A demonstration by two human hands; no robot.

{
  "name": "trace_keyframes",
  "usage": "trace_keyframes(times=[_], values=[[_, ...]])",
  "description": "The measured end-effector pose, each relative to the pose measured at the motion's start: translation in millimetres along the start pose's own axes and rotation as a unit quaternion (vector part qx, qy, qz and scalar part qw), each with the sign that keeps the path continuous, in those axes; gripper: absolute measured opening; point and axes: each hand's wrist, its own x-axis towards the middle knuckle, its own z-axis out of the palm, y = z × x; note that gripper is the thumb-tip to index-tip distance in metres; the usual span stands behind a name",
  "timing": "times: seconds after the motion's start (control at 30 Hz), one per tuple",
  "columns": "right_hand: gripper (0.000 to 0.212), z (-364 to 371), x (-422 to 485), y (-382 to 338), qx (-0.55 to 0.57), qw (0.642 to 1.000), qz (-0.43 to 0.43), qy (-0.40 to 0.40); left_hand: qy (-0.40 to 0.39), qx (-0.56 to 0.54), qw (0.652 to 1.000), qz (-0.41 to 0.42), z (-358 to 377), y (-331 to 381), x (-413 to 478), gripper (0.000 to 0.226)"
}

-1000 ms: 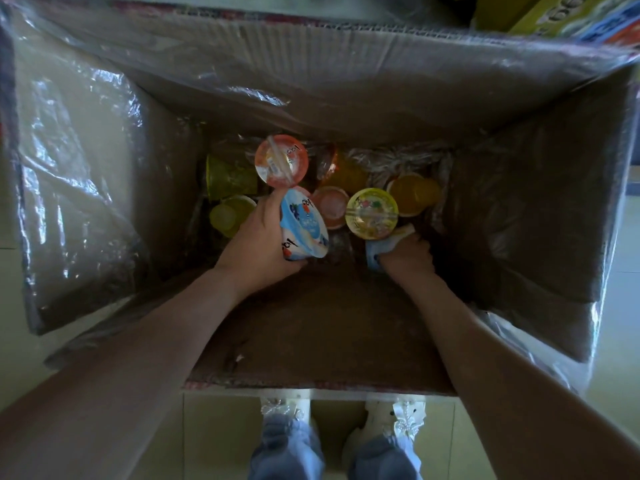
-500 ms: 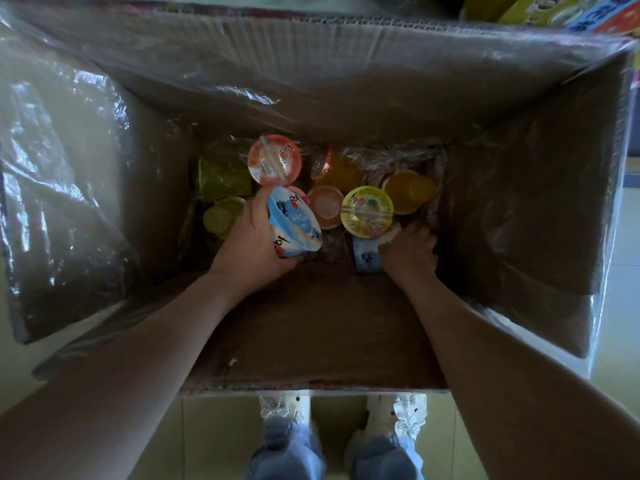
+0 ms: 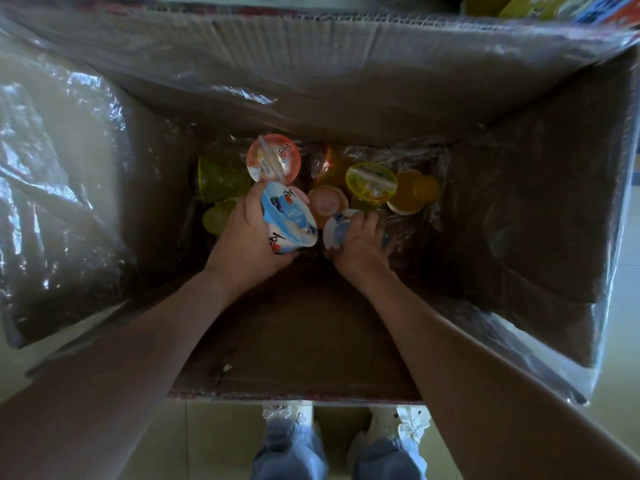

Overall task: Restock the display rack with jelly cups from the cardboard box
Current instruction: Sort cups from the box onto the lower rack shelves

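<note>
The left hand (image 3: 242,240) curls its fingers around a round jelly cup with a blue and white foil lid (image 3: 291,220). The right hand (image 3: 360,245) grips what seems to be a second blue-lidded cup (image 3: 336,232). Both cups are deep inside the brown cardboard box (image 3: 304,323), beside an orange-lidded cup (image 3: 273,161) and a yellow-lidded cup (image 3: 370,180).

The right hand (image 3: 360,244) covers most of the white-rimmed cup (image 3: 336,232) it grips. Lid print on the tilted cup (image 3: 291,220) in the left hand (image 3: 242,240) is unreadably blurred. Beyond the 2 grips, 1 orange cup (image 3: 323,162) is too dim to make out.
</note>
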Motion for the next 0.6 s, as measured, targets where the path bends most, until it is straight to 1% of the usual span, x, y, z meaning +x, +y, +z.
trace_keyframes(times=[0.1, 0.17, 0.23, 0.3, 0.37, 0.4, 0.5, 0.6], values=[[0.106, 3.3, 2.6, 5.4, -0.024, 0.999, -0.003, -0.037, -0.002, -0.002, 1.000, -0.007, -0.1, 1.0, 1.6, 0.114], [0.113, 4.4, 2.8, 9.5, -0.032, 0.998, 0.006, -0.047, 0.001, 0.004, 1.000, -0.008, 0.4, 0.6, 1.9, 0.114], [0.112, 4.2, 5.4, 15.6, -0.014, 0.998, 0.034, -0.047, -0.001, 0.010, 1.000, -0.001, 1.2, 1.4, 0.7, 0.114], [0.111, 3.5, 9.5, 18.9, 0.029, 0.997, 0.054, -0.055, -0.008, 0.008, 1.000, -0.003, 0.6, 3.5, -0.2, 0.113], [0.110, 2.2, 12.7, 18.5, 0.051, 0.997, 0.046, -0.044, -0.009, 0.010, 1.000, -0.008, -2.6, 6.3, 1.7, 0.112], [0.111, -0.1, 12.4, 16.7, 0.040, 0.998, 0.036, -0.034, -0.004, 0.009, 1.000, -0.011, -5.6, 8.5, 2.9, 0.112], [0.111, -9.8, 4.3, 12.2, 0.009, 1.000, -0.002, -0.006, 0.036, -0.006, 0.999, -0.019, -13.6, 14.1, 1.5, 0.113], [0.112, -30.5, -20.1, 7.6, 0.049, 0.997, -0.038, 0.043, 0.104, -0.029, 0.994, -0.019, -21.3, 26.6, -11.7, 0.114]])
